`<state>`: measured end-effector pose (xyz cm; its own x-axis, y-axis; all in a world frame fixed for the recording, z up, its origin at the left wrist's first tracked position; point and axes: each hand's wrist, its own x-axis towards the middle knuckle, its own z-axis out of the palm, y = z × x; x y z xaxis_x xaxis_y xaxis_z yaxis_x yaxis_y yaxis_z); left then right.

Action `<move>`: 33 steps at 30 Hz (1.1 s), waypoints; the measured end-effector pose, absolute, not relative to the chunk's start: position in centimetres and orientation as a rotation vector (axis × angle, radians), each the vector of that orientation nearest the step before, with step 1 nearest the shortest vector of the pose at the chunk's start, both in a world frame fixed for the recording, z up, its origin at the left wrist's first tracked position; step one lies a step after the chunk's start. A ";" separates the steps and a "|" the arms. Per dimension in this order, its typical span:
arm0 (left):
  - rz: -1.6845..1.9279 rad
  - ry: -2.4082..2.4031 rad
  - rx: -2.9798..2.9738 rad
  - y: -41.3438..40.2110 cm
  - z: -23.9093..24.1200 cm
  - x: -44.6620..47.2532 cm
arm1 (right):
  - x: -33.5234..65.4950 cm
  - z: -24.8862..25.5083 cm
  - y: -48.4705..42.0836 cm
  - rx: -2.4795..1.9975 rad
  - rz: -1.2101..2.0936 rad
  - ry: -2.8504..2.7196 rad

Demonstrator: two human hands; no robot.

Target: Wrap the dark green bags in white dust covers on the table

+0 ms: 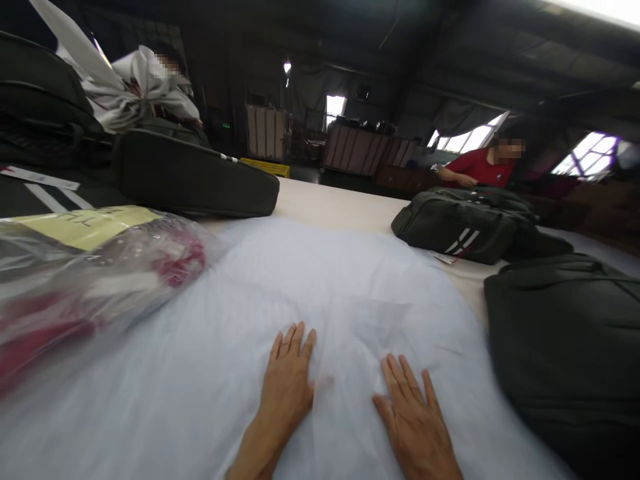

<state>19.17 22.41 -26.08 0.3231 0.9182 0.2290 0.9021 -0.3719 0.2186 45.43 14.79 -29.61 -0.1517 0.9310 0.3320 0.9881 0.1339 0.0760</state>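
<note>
Both of my hands lie flat, palms down, on a stack of thin white tissue paper [280, 287] that covers the near part of the table. My left hand [287, 383] rests near the middle of the sheet with its fingers together and extended. My right hand [413, 417] lies a little to the right and nearer to me, fingers slightly spread. Neither hand holds anything.
A clear plastic bag with red items and a yellow label [85, 267] lies at left. Dark bags sit around: one long at back left [195, 177], one with striped trim at right [457, 227], one at near right [565, 340]. A person in red [483, 167] works at the far right.
</note>
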 end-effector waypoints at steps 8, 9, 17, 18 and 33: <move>0.463 1.697 2.476 22.2 -26.7 19.6 | 48.0 -25.1 17.4 -1.973 -0.577 -1.915; 0.450 1.703 2.484 22.2 -26.6 19.7 | 47.1 -24.1 18.1 -1.935 -0.533 -1.938; 0.521 1.749 2.590 22.5 -27.0 19.6 | 39.1 -24.3 23.3 -1.774 0.015 -2.317; 0.546 1.748 2.554 22.5 -26.7 19.6 | 39.0 -24.9 23.5 -1.807 0.058 -2.306; 1.074 1.474 1.776 22.7 -18.5 14.8 | 39.3 -26.1 24.0 -2.019 0.111 -2.181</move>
